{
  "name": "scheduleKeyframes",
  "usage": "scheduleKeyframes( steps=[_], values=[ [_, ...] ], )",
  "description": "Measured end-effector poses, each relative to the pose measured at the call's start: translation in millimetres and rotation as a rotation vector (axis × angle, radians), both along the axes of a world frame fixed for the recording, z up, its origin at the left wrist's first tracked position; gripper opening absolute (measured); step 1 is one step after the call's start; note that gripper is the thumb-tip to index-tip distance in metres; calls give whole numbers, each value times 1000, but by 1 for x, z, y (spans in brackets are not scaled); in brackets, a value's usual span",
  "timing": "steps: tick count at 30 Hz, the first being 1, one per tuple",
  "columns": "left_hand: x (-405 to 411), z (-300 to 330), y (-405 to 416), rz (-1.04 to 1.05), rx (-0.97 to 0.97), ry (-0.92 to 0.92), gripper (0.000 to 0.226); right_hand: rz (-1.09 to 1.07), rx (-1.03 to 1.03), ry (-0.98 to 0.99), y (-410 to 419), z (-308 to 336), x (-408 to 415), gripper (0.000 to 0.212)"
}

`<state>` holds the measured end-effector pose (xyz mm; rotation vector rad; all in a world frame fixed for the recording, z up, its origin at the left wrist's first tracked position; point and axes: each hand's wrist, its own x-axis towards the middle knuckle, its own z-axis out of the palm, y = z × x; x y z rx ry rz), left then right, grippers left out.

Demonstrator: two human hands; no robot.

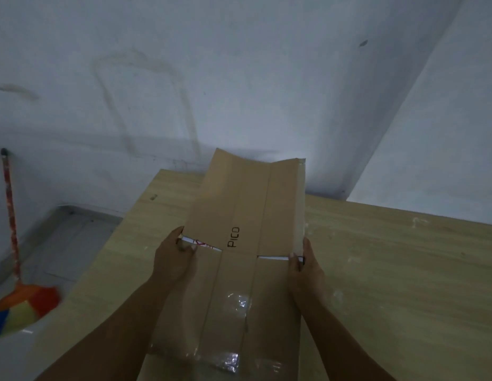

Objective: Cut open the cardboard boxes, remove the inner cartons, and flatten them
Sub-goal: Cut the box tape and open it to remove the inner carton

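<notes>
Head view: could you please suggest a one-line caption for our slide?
Left hand and right hand grip opposite edges of an opened PICO cardboard box over a wooden table.

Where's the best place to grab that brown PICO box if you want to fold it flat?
At its two long side edges, one from each side, as the left hand and right hand do now. The cardboard box is long and opened out; the slits there give fingers purchase.

The box (239, 270) ran off the bottom edge. White carton (202, 244) showed only through slits; its red print was too blurred to read.
</notes>
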<state>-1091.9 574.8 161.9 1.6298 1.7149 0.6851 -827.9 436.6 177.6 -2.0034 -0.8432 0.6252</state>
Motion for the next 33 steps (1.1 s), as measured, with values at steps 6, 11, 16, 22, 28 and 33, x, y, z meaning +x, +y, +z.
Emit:
scheduleKeyframes(
  steps=[6,11,16,22,28,33],
  values=[
    [4,-23,18,8,-59,125,55,-7,-104,-12,25,-26,5,56],
    [1,-40,29,-36,-115,129,41,-41,-293,-43,34,-51,8,62],
    [13,-36,25,-36,-149,87,44,-89,-290,34,36,-55,-2,68],
    [11,-30,26,-63,-154,104,62,-66,-337,-16,38,-50,2,75],
    [47,-8,26,-291,242,227,60,-199,-274,-211,8,-29,14,51],
    [116,21,-12,-694,334,152,52,-368,-269,-333,-52,-2,26,48]
  ],
)
